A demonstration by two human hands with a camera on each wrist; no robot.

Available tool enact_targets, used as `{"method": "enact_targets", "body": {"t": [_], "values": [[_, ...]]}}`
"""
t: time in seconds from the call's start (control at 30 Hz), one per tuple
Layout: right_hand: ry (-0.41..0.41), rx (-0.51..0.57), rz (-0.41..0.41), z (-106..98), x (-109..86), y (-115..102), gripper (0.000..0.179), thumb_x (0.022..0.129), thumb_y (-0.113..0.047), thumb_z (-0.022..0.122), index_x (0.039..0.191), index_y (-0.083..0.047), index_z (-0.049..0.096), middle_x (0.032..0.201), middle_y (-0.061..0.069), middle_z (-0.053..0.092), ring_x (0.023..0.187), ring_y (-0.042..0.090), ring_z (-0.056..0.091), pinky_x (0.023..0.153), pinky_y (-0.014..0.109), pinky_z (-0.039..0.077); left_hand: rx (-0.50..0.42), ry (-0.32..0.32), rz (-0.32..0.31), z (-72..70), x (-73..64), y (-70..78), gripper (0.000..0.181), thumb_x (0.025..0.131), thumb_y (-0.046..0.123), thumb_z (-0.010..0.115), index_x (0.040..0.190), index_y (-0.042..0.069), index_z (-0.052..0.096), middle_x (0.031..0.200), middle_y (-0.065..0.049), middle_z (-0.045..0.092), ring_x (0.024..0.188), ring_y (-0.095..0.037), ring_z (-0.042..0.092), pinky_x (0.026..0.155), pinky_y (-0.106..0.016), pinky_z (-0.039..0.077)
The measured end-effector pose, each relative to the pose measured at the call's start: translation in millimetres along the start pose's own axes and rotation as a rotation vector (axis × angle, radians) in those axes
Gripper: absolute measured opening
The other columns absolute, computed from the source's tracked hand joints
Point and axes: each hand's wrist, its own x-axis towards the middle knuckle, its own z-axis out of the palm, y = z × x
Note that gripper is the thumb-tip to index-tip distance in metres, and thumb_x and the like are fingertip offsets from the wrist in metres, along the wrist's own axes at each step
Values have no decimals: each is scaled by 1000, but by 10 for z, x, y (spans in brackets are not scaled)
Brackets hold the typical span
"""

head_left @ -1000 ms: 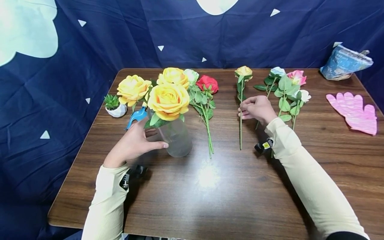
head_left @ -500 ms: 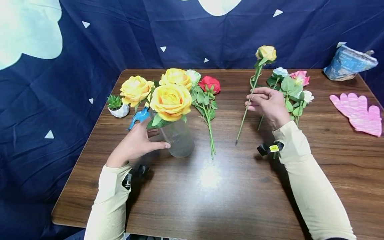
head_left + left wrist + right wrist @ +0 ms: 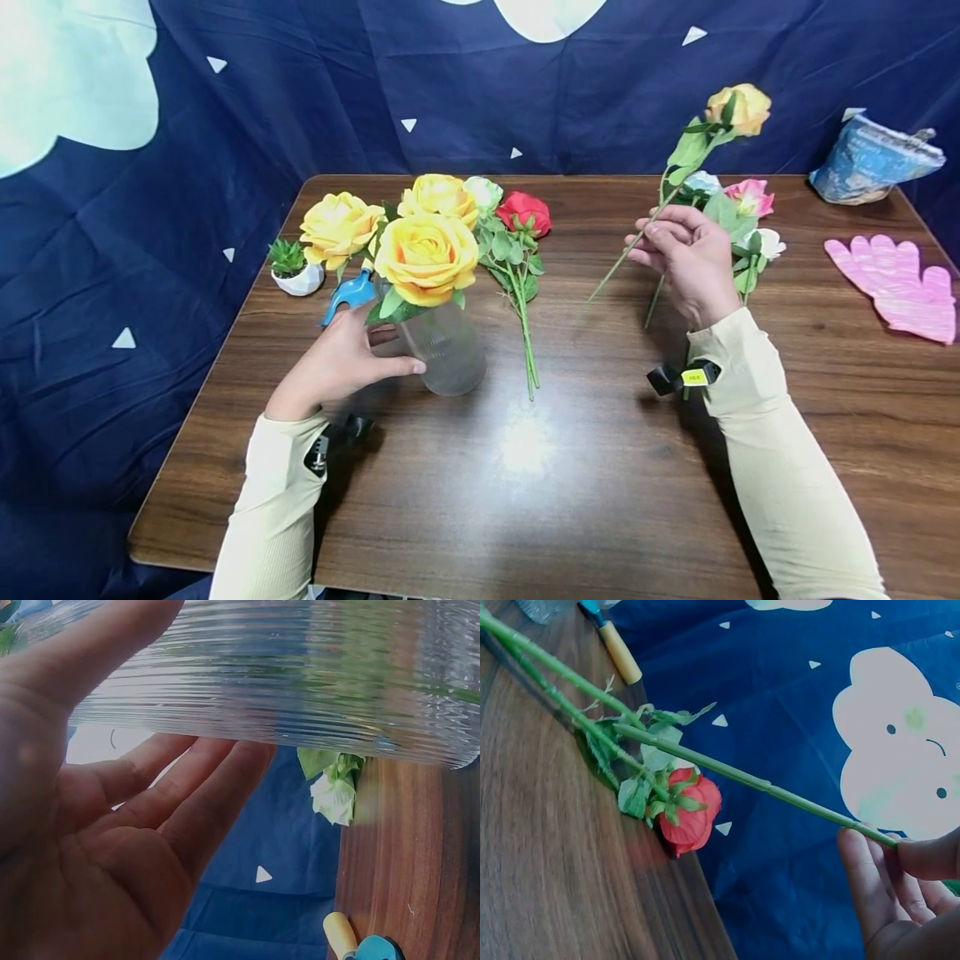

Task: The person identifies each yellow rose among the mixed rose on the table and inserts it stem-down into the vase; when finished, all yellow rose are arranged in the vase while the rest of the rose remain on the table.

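My left hand (image 3: 333,367) grips a clear ribbed vase (image 3: 453,358) on the table, thumb at the front and fingers behind. Several large yellow roses (image 3: 427,254) stand in the vase. Pinched by its green stem (image 3: 765,784) between thumb and fingers, a single yellow rose (image 3: 738,108) is held up in my right hand (image 3: 697,262). Its bloom leans up to the right and its stem end points down-left, above the table. Between the hands lie a red rose (image 3: 525,212) and a pale green-white flower (image 3: 483,193), stems toward me.
Pink (image 3: 750,197) and white (image 3: 768,242) flowers lie under and behind my right hand. A potted succulent (image 3: 297,277) and a blue tool (image 3: 351,292) with a wooden handle sit left of the vase. A pink glove (image 3: 900,287) and a clipped blue bag (image 3: 862,167) are far right.
My right hand has lifted the yellow rose off the table and moved right, tilting the bloom up and rightward. The left hand stays on the vase.
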Motion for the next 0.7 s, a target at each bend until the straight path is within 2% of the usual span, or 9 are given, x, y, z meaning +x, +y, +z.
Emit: {"method": "enact_targets", "body": {"t": [0.1, 0.37, 0.53, 0.7], "values": [[3, 46, -36, 12, -13, -30, 18, 99, 17, 51, 92, 2, 59, 82, 11, 74, 72, 21, 76, 68, 28, 64, -6, 1, 8, 3, 2, -11, 79, 82, 22, 90, 147, 1, 49, 141, -16, 62, 133, -32, 56, 109, -56, 47], [-45, 307, -53, 82, -80, -138, 15, 101, 15, 48, 94, 6, 57, 88, 18, 72, 79, 28, 75, 75, 33, 65, -3, 1, 10, 7, 2, -9, 81, 83, 23, 90, 149, 1, 48, 142, -16, 62, 133, -32, 56, 109, -56, 48], [-29, 369, -93, 156, -119, -173, 12, 102, 15, 47, 97, 8, 56, 90, 19, 69, 80, 30, 74, 77, 35, 65, 10, 6, 8, 5, 3, -3, 81, 83, 23, 90, 149, 1, 48, 142, -16, 62, 133, -32, 56, 110, -56, 47], [19, 398, -130, 202, -132, -191, 8, 102, 13, 48, 100, 8, 53, 90, 19, 68, 79, 30, 74, 75, 34, 65, 11, 5, 8, 5, 2, 0, 82, 82, 23, 90, 149, 1, 48, 142, -17, 61, 134, -32, 56, 110, -56, 47]]}}
